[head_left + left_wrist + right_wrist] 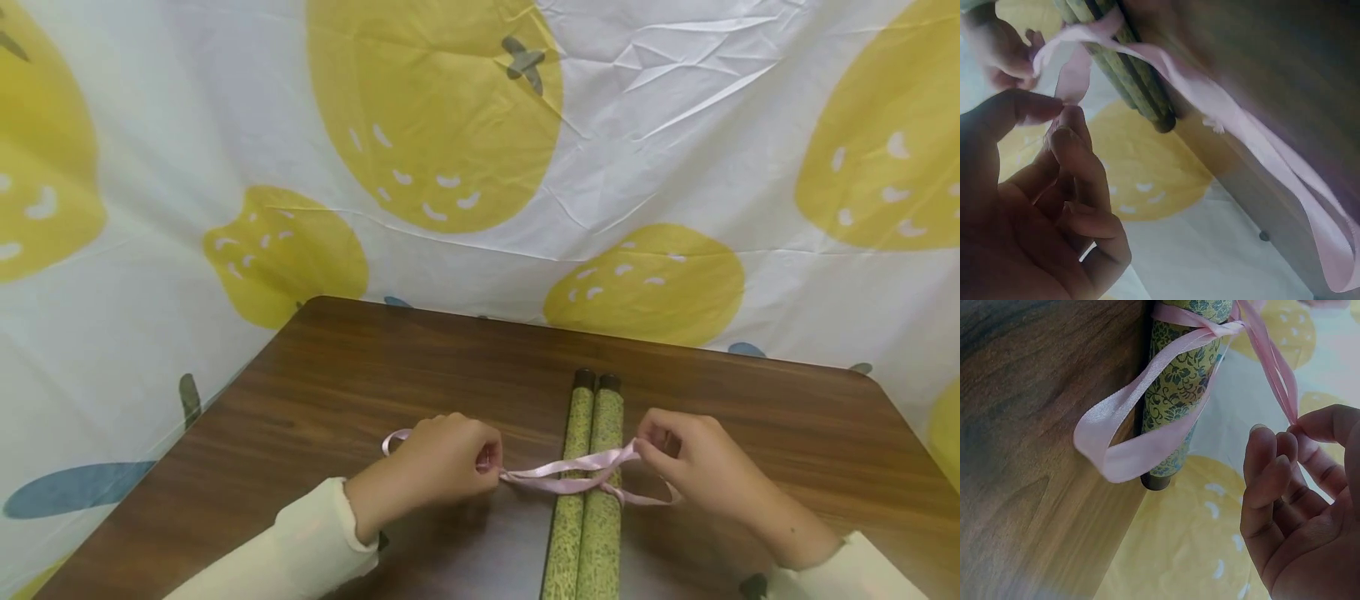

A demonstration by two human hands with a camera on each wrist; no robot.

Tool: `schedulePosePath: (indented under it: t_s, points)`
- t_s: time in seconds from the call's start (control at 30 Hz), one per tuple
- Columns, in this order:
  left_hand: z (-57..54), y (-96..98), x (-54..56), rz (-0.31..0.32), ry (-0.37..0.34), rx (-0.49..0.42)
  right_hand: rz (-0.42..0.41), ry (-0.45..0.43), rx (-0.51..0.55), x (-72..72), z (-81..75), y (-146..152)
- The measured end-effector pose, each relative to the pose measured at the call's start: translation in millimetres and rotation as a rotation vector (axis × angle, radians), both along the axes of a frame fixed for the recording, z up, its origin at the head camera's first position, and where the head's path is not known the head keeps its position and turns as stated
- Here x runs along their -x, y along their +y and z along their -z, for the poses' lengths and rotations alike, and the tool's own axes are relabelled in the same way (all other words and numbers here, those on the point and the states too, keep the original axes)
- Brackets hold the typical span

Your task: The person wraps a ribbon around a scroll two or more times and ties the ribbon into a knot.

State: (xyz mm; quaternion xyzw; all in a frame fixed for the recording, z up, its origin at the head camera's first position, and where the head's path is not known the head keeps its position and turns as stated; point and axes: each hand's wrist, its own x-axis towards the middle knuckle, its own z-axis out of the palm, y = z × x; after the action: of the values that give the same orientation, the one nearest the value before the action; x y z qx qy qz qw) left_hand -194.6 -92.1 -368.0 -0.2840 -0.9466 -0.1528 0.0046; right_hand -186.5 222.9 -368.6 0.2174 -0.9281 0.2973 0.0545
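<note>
Two slim green-and-gold patterned scrolls point(608, 425) with dark end knobs lie side by side, pointing away from me. A pink satin ribbon point(551, 479) crosses over them near the middle. To the left of the scrolls, my left hand point(442, 462) pinches the ribbon between thumb and index finger. My right hand point(705, 467) pinches another part on the right, raised above the table. One ribbon loop point(1094, 440) hangs beside the scroll in the right wrist view. Another long loop point(1329, 250) trails past the left hand in the left wrist view.
The brown wood-grain table point(375, 358) has rounded far corners. A white cloth point(615, 183) printed with yellow lemons hangs behind it and along its sides.
</note>
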Motion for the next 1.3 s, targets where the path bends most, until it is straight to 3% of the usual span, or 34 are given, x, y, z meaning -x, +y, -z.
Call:
schedulePosePath:
  t_s: [0.17,0.37,0.5,0.63,0.77,1.0,1.2,1.3]
  points:
    - [0.7,-0.3,-27.0,0.102,0.001,0.059,0.002,0.036,-0.018,1.1,0.4,0.9]
    - [3.6,20.5,-56.4,0.286,-0.006,0.096,-0.009,0.034,-0.014,1.8,1.9,1.2]
    - [2.8,42.7,-67.1,0.427,-0.092,0.082,-0.010,0.032,-0.014,1.9,2.2,0.2]
    - [2.4,68.2,-71.1,0.537,-0.171,0.079,-0.014,0.037,-0.008,1.3,1.9,-1.5]
    - [4.6,93.2,-72.4,0.559,-0.192,0.098,-0.034,0.050,0.002,0.7,1.3,-4.2]
    - [15.2,135.7,-71.3,0.406,-0.230,0.238,-0.049,0.048,0.005,-1.1,-0.4,-6.2]
    - [24.1,142.8,-68.3,0.436,-0.178,0.249,-0.059,0.043,0.015,-2.8,-0.7,-7.2]
    - [26.6,144.0,-68.2,0.406,-0.152,0.261,-0.072,0.035,0.027,-3.8,-0.6,-7.8]
